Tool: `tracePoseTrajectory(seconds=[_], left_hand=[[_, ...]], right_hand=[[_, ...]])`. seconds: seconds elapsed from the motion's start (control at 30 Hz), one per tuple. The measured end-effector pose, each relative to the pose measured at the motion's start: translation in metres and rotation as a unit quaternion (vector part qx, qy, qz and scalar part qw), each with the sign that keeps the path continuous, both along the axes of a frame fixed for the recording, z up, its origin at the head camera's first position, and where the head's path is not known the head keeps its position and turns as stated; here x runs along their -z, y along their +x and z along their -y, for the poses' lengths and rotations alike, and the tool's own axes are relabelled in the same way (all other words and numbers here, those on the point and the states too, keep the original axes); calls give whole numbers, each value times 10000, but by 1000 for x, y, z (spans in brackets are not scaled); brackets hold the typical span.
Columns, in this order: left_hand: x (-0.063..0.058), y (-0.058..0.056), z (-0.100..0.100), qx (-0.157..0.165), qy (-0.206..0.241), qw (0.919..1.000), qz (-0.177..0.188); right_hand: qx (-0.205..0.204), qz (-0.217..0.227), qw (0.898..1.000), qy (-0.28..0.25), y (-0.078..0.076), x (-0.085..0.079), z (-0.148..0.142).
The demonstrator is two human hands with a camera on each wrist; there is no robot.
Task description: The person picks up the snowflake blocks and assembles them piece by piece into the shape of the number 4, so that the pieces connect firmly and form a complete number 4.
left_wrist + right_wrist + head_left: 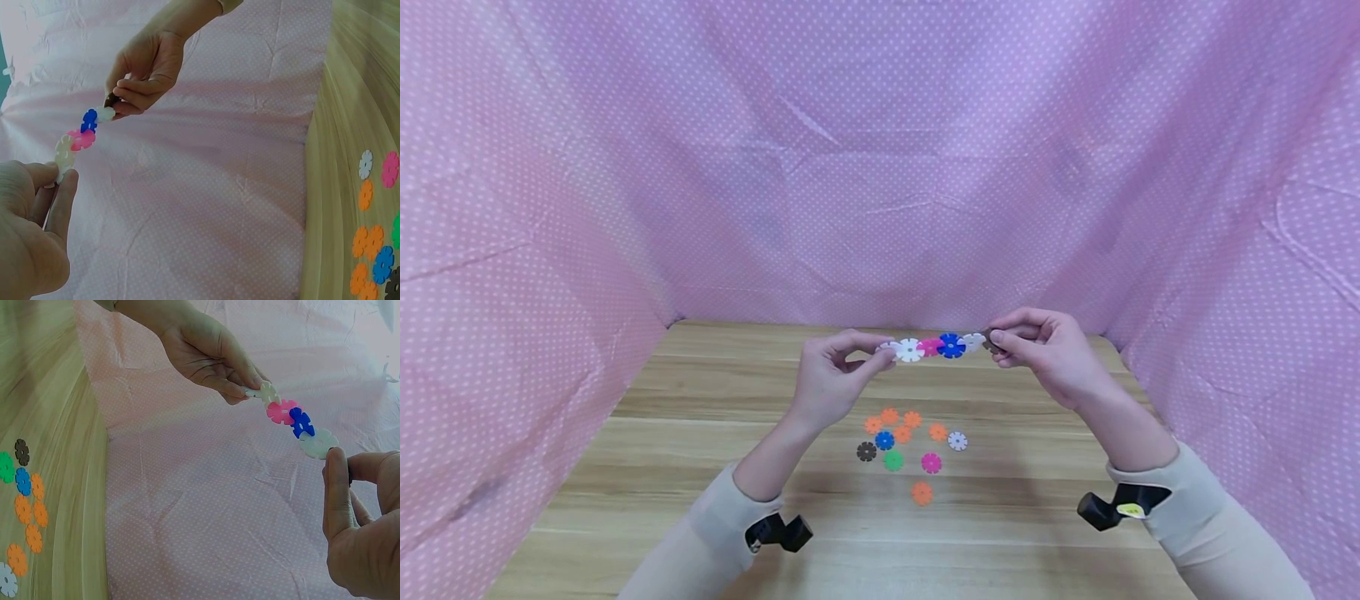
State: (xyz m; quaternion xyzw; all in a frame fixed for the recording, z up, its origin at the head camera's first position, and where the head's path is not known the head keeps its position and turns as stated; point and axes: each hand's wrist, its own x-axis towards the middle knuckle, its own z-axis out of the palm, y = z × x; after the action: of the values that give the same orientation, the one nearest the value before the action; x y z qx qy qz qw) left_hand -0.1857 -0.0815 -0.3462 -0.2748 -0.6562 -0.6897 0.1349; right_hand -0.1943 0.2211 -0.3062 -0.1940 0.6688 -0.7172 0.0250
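A row of interlocked snowflake discs is held up above the table between my hands. In the head view it runs from a white disc (910, 350) through a pink disc (929, 347) and a blue disc (952, 346) to another white disc (973, 342) and a dark brown disc (991, 340). My left hand (837, 379) pinches the left end, where a further white disc (252, 393) shows partly at the fingertips. The right hand (1058, 357) grips the brown disc between thumb and fingers, covering much of it.
Loose discs lie on the wooden table (700, 417) below: several orange discs (922, 493), a blue disc (884, 440), a brown disc (867, 452), a green disc (892, 460), a pink disc (931, 463) and a white disc (957, 442). Pink dotted cloth (880, 167) surrounds the table.
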Motion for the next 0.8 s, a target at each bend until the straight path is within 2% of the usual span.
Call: tracePoseTrajectory(seconds=[0.43,0.8], left_hand=[[-1,2,-1,-35,-60,10000,25],[3,3,-4,-351,-306,9989,10]], right_hand=[[-52,-99,9999,49,2,0,0],[35,-128,9999,64,3,0,-1]])
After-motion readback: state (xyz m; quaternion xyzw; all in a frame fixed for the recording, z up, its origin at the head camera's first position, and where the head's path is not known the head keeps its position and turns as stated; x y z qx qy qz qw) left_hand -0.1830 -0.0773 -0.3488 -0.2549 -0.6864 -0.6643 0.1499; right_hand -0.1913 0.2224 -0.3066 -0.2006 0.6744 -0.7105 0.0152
